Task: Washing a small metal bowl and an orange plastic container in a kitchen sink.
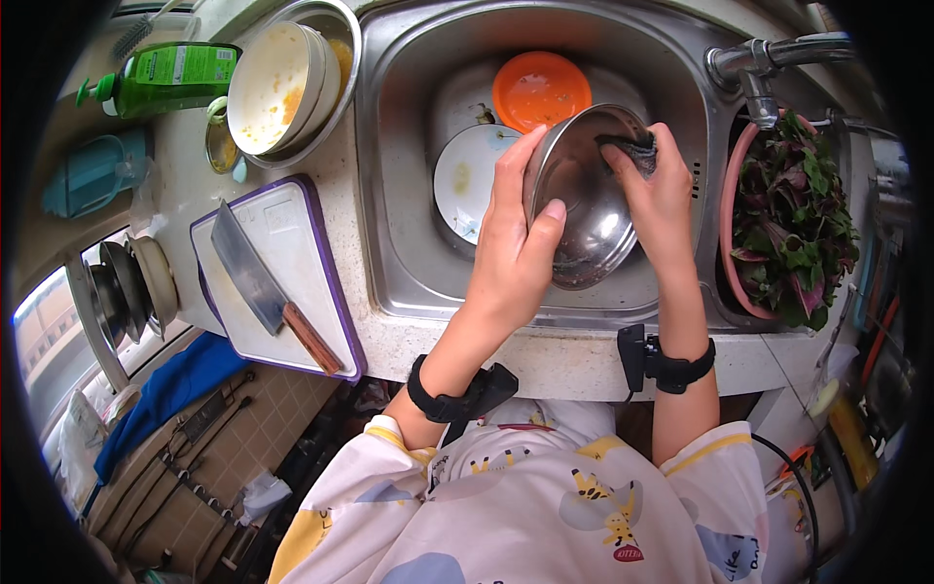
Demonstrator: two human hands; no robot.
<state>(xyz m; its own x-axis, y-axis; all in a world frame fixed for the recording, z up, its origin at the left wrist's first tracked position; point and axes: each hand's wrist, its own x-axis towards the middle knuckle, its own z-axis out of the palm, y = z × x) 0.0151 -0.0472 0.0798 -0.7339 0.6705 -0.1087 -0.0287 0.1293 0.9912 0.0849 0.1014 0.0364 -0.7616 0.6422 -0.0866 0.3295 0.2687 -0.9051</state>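
Over the sink, my left hand holds a stainless steel bowl by its left side, with the thumb inside the rim. The bowl is tilted and its inside faces me. My right hand presses a dark scouring cloth against the inside of the bowl at its upper right. Beneath, on the sink's floor, lie an orange plastic dish with water and bits in it, and a white plate with a yellowish stain, partly hidden by my left hand.
The steel sink has a faucet at its upper right. A pink basin of leafy greens stands right. Leftward are stacked soiled bowls, a green soap bottle, and a cutting board bearing a cleaver.
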